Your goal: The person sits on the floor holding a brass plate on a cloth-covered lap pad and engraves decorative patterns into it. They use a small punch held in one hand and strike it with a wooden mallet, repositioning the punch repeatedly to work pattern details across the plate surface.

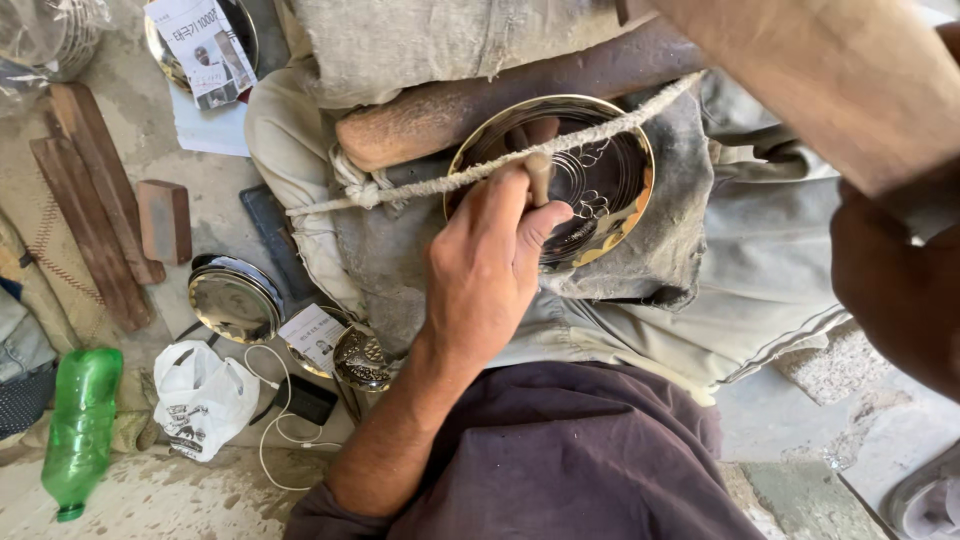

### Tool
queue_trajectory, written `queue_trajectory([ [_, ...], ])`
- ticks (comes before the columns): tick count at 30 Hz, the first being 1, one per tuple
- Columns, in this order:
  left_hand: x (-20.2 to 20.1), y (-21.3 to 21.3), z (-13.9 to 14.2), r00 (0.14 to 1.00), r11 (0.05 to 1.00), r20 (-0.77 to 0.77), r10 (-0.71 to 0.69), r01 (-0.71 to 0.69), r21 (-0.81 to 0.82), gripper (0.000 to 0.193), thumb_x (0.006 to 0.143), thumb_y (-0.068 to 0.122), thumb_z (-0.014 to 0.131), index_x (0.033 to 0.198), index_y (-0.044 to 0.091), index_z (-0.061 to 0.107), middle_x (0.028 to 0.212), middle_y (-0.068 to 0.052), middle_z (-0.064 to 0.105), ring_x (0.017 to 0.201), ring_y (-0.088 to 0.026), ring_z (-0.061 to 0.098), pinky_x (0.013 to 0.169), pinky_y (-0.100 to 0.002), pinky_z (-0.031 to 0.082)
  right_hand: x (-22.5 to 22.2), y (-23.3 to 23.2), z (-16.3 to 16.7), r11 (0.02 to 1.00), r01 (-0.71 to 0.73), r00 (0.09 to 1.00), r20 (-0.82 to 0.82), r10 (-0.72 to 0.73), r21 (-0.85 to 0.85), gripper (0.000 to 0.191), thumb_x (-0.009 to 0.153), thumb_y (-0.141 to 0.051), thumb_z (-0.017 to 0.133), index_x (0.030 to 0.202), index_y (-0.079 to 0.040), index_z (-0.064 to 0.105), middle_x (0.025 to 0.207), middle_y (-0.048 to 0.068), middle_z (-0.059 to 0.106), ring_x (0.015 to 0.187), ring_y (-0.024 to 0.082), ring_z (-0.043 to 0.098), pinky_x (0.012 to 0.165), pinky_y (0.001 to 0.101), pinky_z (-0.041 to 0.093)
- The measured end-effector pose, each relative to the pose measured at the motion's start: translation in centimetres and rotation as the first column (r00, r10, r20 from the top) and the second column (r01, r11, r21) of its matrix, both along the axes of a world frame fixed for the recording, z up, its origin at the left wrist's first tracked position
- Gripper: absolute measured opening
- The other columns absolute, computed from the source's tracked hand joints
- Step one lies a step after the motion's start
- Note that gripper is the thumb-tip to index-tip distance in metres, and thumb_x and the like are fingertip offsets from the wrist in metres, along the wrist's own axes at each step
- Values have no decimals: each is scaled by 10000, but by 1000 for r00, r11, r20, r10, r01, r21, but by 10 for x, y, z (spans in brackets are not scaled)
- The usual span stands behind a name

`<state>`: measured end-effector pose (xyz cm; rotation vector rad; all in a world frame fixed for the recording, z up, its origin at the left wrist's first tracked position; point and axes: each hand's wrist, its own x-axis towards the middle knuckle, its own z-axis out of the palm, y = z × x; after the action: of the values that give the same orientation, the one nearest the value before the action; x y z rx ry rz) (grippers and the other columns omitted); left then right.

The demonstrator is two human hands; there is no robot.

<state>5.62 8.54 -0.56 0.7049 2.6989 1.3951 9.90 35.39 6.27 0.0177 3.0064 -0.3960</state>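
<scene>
A round brass plate (610, 165) with engraved flower lines lies on a grey padded cloth (680, 250) over my lap. A twisted rope (440, 183) runs across the plate's upper part, tied at a knot beside a wooden log (440, 115). My left hand (490, 265) grips a short metal punch (538, 172), its tip set on the plate's middle. Of my right arm only the raised, blurred forearm (830, 80) shows at the top right; the hand itself is out of the picture.
On the ground to the left lie a green plastic bottle (80, 425), a white plastic bag (200, 400), a shiny steel plate (235, 300), a small engraved metal pot (360, 362), a white cable (270, 420), wooden boards (90, 210) and a brick-like block (165, 220).
</scene>
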Motion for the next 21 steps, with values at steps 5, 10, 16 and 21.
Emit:
queue_trajectory([
  [5,-16,3,-1,974,969,76,-213,221,-111,348,988,205,733,1281,58,620,938,-95,702,755,-176,725,570,-271,600,44,5,-13,979,203,959,199,-202,15,472,948,73,563,1420,77,543,923,226,699,699,288,684,619,396,558],
  [10,-32,9,-6,894,887,34,-446,447,-114,241,1041,63,637,1280,80,607,884,-78,671,818,-154,740,517,-178,579,84,-6,-14,956,290,929,224,-294,49,450,940,53,587,1388,65,552,926,217,697,718,288,683,641,410,561],
  [16,-42,21,-1,725,671,224,-651,688,-274,187,1051,85,572,1217,113,652,702,-49,640,562,-113,663,429,-230,547,132,-59,-31,651,582,768,66,-637,-488,475,978,-47,685,1344,102,421,970,250,633,789,292,651,740,463,554],
  [21,-48,14,6,753,732,87,-653,656,-185,179,1056,55,592,1209,119,658,790,-70,666,583,-119,638,438,-232,504,155,-60,-57,805,578,812,190,-551,-134,384,978,-41,677,1306,68,510,946,241,687,718,283,706,629,394,591],
])
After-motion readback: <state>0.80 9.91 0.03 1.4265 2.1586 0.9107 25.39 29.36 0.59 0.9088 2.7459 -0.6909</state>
